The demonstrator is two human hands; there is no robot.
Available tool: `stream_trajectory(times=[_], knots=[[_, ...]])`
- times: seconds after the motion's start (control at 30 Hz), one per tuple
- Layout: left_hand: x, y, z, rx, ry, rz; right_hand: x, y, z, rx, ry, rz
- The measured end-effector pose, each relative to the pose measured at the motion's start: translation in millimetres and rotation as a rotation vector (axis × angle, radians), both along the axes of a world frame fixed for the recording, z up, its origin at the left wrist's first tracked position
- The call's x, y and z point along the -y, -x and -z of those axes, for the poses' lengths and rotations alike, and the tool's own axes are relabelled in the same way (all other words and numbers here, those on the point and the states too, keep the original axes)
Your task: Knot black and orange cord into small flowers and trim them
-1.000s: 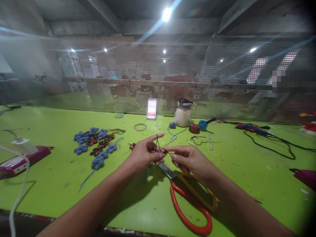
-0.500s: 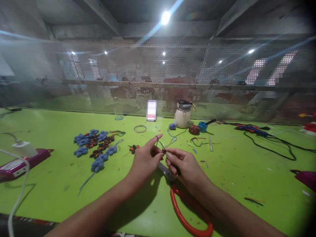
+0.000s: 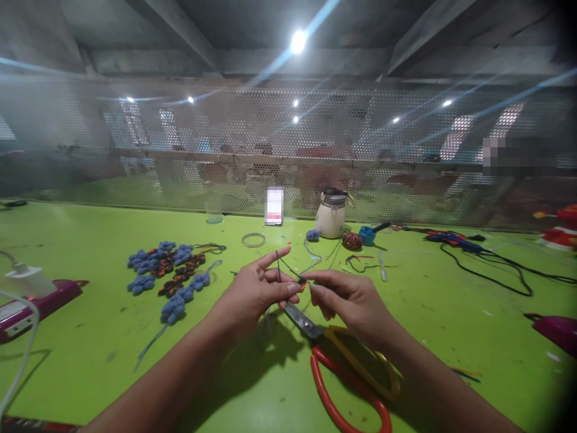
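My left hand (image 3: 255, 291) pinches a small dark and orange crochet piece (image 3: 303, 282) between thumb and fingers. A strand of dark yarn (image 3: 287, 266) loops over its raised index finger and runs down to the piece. My right hand (image 3: 356, 300) is close by on the right, thumb and index finger together at the piece's edge. Whatever those fingertips hold is too small to make out. Below both hands lie large scissors (image 3: 305, 323) with red and yellow handles, partly covered by my right hand.
Blue and dark-orange crochet flowers (image 3: 174, 307) lie at left. Behind my hands are a ring (image 3: 253, 240), a phone (image 3: 274, 207), a cream jar (image 3: 330, 219), a yarn ball (image 3: 352, 241) and a blue pot (image 3: 367, 236). A glue gun (image 3: 455, 240) and power strips (image 3: 42, 310) flank the table.
My hands have drawn slightly apart, and the yarn loop on my left index finger has widened. More of the crochet piece and the scissors' yellow handle now shows. The view has shifted slightly.
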State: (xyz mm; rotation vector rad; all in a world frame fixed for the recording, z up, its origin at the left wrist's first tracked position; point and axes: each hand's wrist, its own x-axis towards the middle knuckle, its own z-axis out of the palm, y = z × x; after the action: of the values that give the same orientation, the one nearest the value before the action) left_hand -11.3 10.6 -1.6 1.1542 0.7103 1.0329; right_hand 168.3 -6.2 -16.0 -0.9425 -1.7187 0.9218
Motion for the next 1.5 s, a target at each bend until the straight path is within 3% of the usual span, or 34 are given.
stream_trajectory(times=[0.33, 0.63, 0.87, 1.13, 1.4, 1.5], knots=[[4.0, 0.5, -8.1, -0.081, -0.098, -0.08, 1.3, -15.1, -13.2, 0.298, -0.229, 0.103], [3.9, 1.0, -7.7, -0.071, -0.114, -0.074, -0.6, -23.0, -19.6, 0.399, -0.456, 0.019], [1.7, 2.9, -5.1, -0.036, -0.12, -0.055, -0.5, -26.4, -21.6, 0.432, -0.502, 0.01], [-1.5, 2.1, -2.8, -0.022, -0.091, -0.051, -0.5, -23.7, -21.0, 0.34, -0.36, -0.006], [-3.6, 1.5, -1.1, -0.005, -0.073, -0.039, -4.3, -13.1, -6.7, 0.021, 0.099, -0.048], [-3.5, 1.4, -1.2, -0.005, -0.081, -0.045, -5.5, -9.7, -2.0, -0.097, 0.184, -0.062]])
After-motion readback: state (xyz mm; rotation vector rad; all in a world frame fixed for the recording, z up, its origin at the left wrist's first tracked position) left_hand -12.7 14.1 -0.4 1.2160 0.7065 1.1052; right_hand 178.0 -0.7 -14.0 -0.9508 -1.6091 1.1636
